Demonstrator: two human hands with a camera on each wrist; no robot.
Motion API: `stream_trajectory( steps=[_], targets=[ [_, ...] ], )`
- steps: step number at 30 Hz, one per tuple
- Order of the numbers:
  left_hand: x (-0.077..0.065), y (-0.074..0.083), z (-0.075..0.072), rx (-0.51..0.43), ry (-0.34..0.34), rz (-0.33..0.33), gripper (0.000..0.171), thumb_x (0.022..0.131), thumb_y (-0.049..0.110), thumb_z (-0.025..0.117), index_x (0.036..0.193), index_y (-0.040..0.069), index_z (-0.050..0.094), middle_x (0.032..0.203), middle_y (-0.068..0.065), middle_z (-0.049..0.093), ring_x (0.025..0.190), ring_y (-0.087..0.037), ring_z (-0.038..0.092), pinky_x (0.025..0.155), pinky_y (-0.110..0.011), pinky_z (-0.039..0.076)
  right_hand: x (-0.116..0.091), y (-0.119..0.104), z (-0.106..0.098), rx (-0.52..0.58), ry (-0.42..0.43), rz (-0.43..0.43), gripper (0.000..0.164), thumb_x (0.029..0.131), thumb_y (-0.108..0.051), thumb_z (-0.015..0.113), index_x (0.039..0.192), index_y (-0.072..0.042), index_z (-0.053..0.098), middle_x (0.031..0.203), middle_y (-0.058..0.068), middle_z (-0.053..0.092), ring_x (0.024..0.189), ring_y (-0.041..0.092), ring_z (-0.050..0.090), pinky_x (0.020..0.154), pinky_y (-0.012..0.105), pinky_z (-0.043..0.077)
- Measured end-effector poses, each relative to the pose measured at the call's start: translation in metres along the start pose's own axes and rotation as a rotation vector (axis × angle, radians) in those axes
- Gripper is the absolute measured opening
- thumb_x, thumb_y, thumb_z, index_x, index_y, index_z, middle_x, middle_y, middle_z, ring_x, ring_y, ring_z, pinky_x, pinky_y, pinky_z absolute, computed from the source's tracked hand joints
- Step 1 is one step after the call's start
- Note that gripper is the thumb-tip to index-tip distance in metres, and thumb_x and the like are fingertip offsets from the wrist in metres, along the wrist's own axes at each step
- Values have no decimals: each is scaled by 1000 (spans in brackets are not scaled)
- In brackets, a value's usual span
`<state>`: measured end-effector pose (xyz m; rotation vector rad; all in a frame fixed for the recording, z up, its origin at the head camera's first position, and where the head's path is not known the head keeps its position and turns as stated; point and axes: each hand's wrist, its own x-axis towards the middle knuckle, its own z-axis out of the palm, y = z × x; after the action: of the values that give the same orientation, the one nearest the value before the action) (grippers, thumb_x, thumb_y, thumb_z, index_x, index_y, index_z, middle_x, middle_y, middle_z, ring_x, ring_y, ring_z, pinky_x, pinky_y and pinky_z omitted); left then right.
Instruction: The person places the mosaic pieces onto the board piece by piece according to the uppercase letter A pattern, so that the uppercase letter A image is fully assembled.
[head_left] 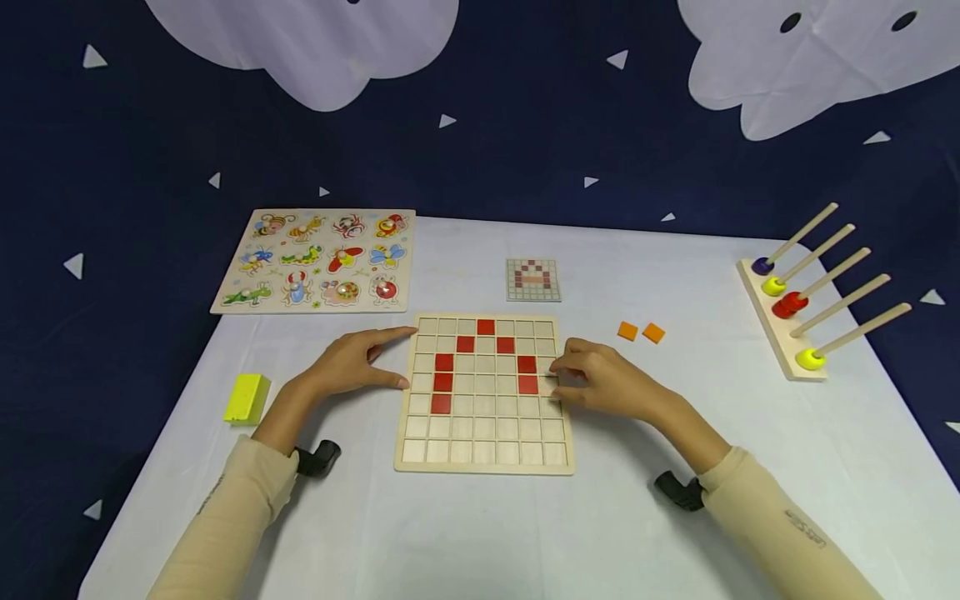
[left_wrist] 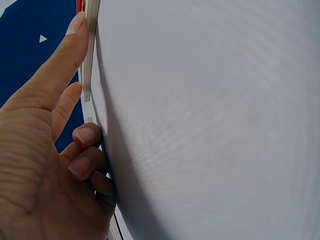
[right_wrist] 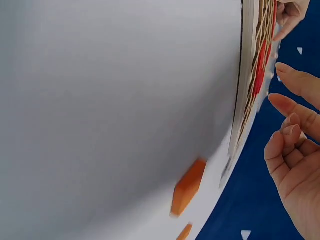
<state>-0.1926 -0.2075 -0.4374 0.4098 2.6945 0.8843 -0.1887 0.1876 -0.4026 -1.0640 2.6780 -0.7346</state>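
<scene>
A wooden grid board (head_left: 483, 468) lies flat on the white table, several red square tiles (head_left: 443, 382) set in its cells in an arch-like pattern. At the board's left edge rests my left hand (head_left: 352, 362), index finger and thumb stretched apart against the rim. The left wrist view shows that thumb (left_wrist: 60, 62) touching the board's side, while the other fingers are loosely bent. My right hand (head_left: 607, 379) hovers by the right edge, near the red tiles there. Its thumb and index finger are apart with nothing between them in the right wrist view.
Behind the board lies a small pattern card (head_left: 533, 292). Two orange tiles (head_left: 627, 331) lie beyond my right hand. An insect peg puzzle (head_left: 315, 283) is at back left, a yellow block (head_left: 247, 399) at left, and a peg stand with beads (head_left: 780, 329) at right.
</scene>
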Motion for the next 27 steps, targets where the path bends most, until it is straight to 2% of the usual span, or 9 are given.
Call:
stream_trajectory(
  steps=[8, 14, 27],
  targets=[
    [0, -1, 0, 0, 1, 2, 85, 72, 47, 87, 147, 29, 51, 71, -1, 38, 68, -16, 36, 63, -32, 30, -33, 22, -13, -69, 75, 37, 27, 78, -17, 85, 100, -3, 76, 77, 0, 50, 67, 6, 41, 59, 22, 37],
    [0, -1, 0, 2, 1, 4, 85, 71, 47, 87, 146, 30, 51, 72, -1, 38, 68, -16, 36, 63, -32, 30, -63, 40, -18, -62, 142, 56, 24, 76, -11, 85, 97, -5, 76, 78, -5, 52, 70, 6, 43, 61, 22, 39],
    [-1, 0, 0, -1, 0, 2, 85, 71, 48, 87, 146, 31, 51, 72, 0, 37, 68, -16, 36, 64, -32, 30, -117, 63, -18, -33, 235, 138, 26, 71, -16, 89, 92, -12, 74, 75, -5, 45, 68, 4, 40, 59, 19, 33]
  ],
)
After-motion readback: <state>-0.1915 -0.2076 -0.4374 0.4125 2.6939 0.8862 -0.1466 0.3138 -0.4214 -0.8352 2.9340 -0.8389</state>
